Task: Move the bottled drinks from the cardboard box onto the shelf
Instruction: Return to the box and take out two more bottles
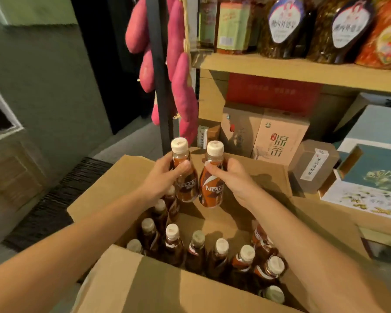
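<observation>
Left hand [165,175]: we grip the left bottle [187,188] at neck and shoulder, thumb across the front, fingers wrapped behind. Right hand [231,177]: same grip on the right bottle [212,190], thumb on the front just below the cap. Both bottles are upright with brown Nescafé labels and cream caps. They're side by side and close; we can't tell if they touch. We hold them in the air over the far end of the cardboard box [144,279], clear of its rim.

The box is open with its flaps folded out, and the far part of its floor is bare cardboard. The other bottles [219,256] stand in it: a row along the left wall and a cluster across the near side. One at the near right is partly hidden by the flap.

Beyond the box we see a wooden shelf [303,71]. Its upper board carries jars [285,26] with oval labels. The lower level holds kraft tea cartons [278,138], a hexagonal brown box [312,166], teal gift boxes [375,168] to the right and a red box [273,93] behind.

A black post [160,75] stands left of the shelf, with pink sweet-potato shapes [181,86] hanging beside it.

Room: green wall [43,75] on the left, a dark opening behind the post, grey floor, and a dark ribbed mat [54,204] beside the box. The light is dim and warm.
</observation>
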The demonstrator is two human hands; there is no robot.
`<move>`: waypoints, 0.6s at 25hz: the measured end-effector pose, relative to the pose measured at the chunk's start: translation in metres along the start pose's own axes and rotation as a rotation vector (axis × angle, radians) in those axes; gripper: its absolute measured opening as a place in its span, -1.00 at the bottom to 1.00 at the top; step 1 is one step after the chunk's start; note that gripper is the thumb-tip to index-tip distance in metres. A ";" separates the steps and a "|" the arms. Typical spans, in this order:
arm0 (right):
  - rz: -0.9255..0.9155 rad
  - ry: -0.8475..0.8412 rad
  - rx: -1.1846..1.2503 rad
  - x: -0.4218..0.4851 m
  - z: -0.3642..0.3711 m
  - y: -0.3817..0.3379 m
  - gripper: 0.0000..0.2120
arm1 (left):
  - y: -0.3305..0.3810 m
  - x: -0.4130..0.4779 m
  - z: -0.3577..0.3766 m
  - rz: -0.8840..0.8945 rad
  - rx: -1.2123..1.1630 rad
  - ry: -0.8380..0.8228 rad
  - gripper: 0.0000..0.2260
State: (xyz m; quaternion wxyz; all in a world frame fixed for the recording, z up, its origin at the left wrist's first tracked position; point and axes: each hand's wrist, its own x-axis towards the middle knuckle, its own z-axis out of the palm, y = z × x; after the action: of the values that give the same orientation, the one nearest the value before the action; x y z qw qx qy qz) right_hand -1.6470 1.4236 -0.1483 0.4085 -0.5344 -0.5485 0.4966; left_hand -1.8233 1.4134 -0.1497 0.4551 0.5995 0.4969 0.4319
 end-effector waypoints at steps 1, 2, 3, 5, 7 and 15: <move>-0.054 -0.025 -0.010 0.003 0.008 -0.015 -0.61 | 0.013 -0.007 -0.011 0.019 -0.008 0.066 -0.69; -0.107 -0.052 -0.015 0.004 0.017 -0.032 -0.62 | 0.026 -0.014 -0.023 0.033 -0.016 0.134 -0.72; -0.151 -0.082 -0.013 0.005 0.027 -0.048 -0.63 | 0.037 -0.022 -0.037 0.045 -0.024 0.192 -0.76; -0.232 -0.153 -0.014 0.004 0.056 -0.078 -0.69 | 0.058 -0.042 -0.070 0.080 0.004 0.302 -0.76; -0.312 -0.221 -0.012 0.000 0.095 -0.107 -0.72 | 0.071 -0.067 -0.109 0.101 0.037 0.403 -0.70; -0.450 -0.615 0.105 -0.072 0.317 -0.206 -0.84 | 0.097 -0.244 -0.279 0.094 0.049 0.903 -0.82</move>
State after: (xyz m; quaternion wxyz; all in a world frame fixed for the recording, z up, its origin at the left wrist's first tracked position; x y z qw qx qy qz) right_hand -1.9874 1.3310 0.0054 0.3506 -0.2051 -0.7227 0.5591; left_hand -2.1063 1.1957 -0.0118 0.1581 0.3837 0.6278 0.6585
